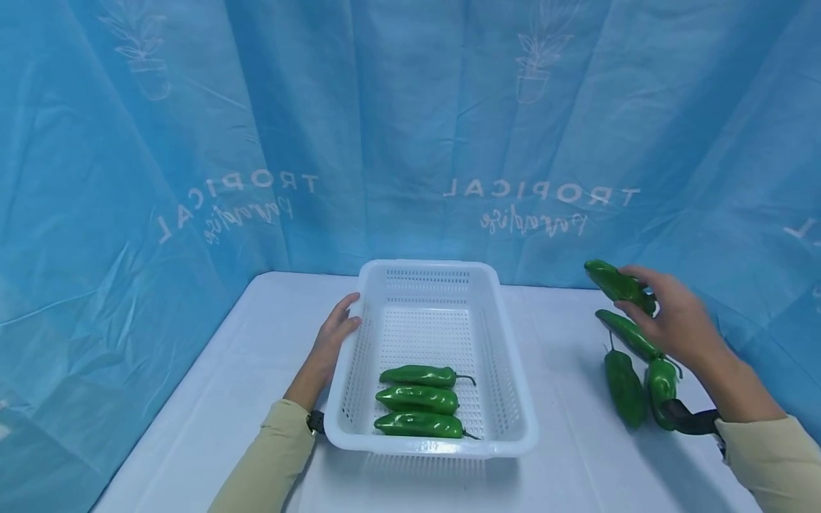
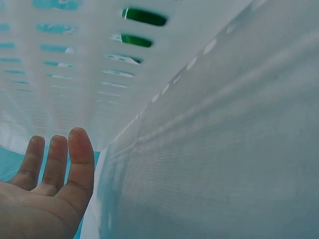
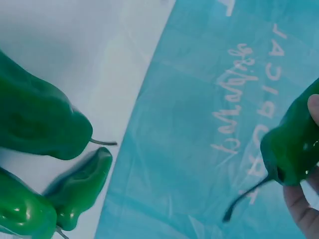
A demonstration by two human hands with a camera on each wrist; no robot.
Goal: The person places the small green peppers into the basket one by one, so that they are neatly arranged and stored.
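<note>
The right hand (image 1: 683, 320) pinches a green pepper (image 1: 612, 281) at the far right, just beyond three loose peppers (image 1: 623, 388) on the white table (image 1: 564, 456); the left hand (image 1: 328, 340), fingers nearly straight, touches the left side of the white basket (image 1: 436, 446); three more peppers (image 1: 417, 400) lie side by side in its near half.

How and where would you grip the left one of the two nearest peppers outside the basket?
Likely its thick middle, from above and left: the left pepper lies lengthwise, its thin stem pointing away, and the right pepper sits close along its other side.
</note>
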